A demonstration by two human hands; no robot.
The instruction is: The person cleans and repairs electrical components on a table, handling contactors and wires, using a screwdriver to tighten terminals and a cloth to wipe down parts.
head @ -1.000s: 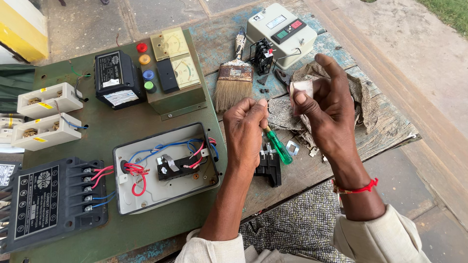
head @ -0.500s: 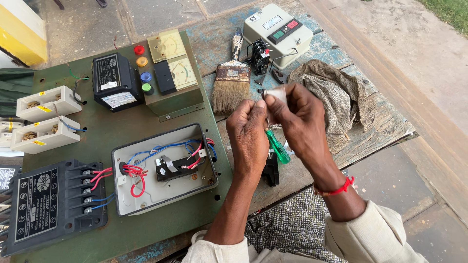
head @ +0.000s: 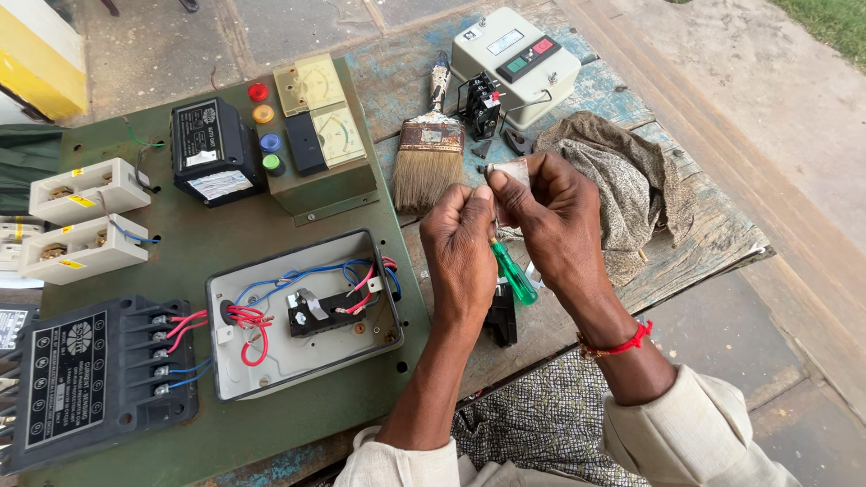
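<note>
Both hands have been drawn closer together since the earlier frames, and the small pale part, formerly held apart in the right hand, is now pinched between them above the table. Going left to right: at nine o'clock two white fuse carriers (head: 87, 189) are mounted on a green panel (head: 216, 243), with a black terminal block (head: 90, 379) at eight o'clock. An open grey switch box (head: 307, 311) with red and blue wires is seen near the centre, and a black meter unit (head: 212, 149) with coloured indicator lamps (head: 264, 128) lies at eleven o'clock. A paintbrush (head: 430, 149) is laid at twelve o'clock. The left hand (head: 460, 252) is clenched, its thumb and forefinger pressed against the small pale part (head: 511, 173); a green-handled screwdriver (head: 514, 275) is also gripped in it, the handle pointing toward five o'clock. A black component (head: 501, 316) lies beneath on the wooden table (head: 704, 243). The right hand (head: 559, 225), a red thread worn at its wrist, is closed on the same part from the other side. A grey cloth (head: 622, 180) is bunched at two o'clock, with a pale starter box (head: 514, 63) at one o'clock.
</note>
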